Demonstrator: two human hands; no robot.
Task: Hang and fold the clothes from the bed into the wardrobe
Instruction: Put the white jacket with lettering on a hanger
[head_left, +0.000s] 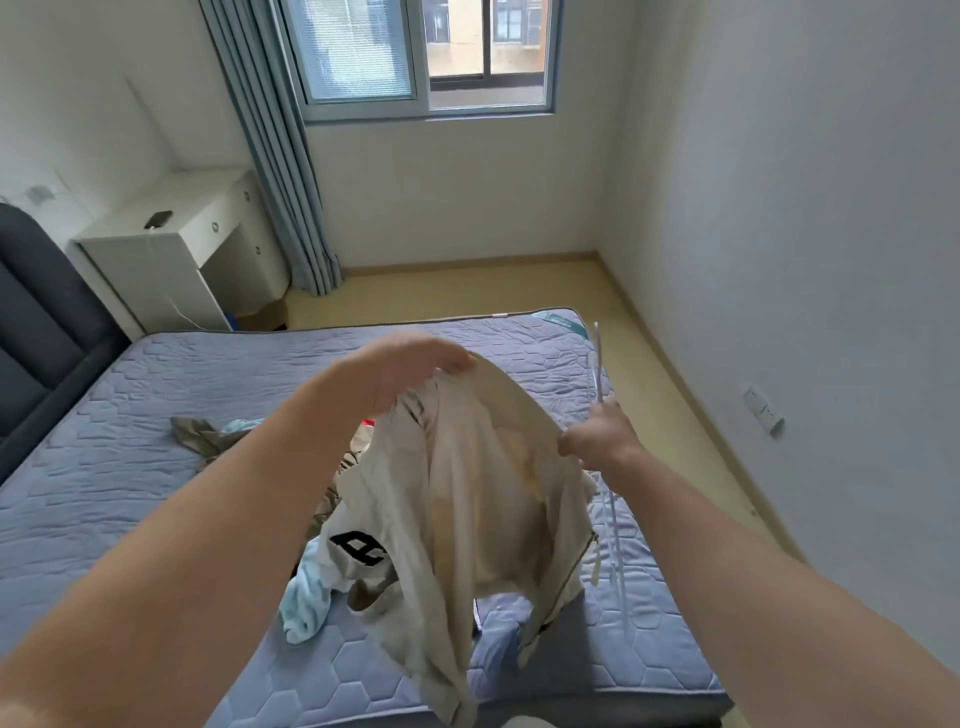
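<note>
Dangling above the bed (156, 467), the cream garment (483, 493) is held up at two points and hangs free below them, its lower hem clear of the blue quilted mattress near the front edge. The left grip (415, 366) is curled over the topmost fold, close to what looks like a striped ribbed collar, and the cloth drapes straight down from there. The right grip (597, 434) is closed round the thin white hanger (598, 364), whose wire runs above and below the fist, and the same fingers appear to pinch the garment's right edge; how firmly, I cannot tell. A zip runs along the lower right edge, so it is probably a light jacket. It should handle as soft, limp and light, with no stiffness to keep a shape, and it will sag and twist wherever it is not supported. The zip side may swing and catch. The best hold is at the collar and shoulder seams, where the hanger's arms have to go in, not at the loose hem. Behind it on the bed lie more clothes: a light blue piece (306, 597), an olive piece (197, 434) and a white one with a black letter (358, 548). No wardrobe is in view.
</note>
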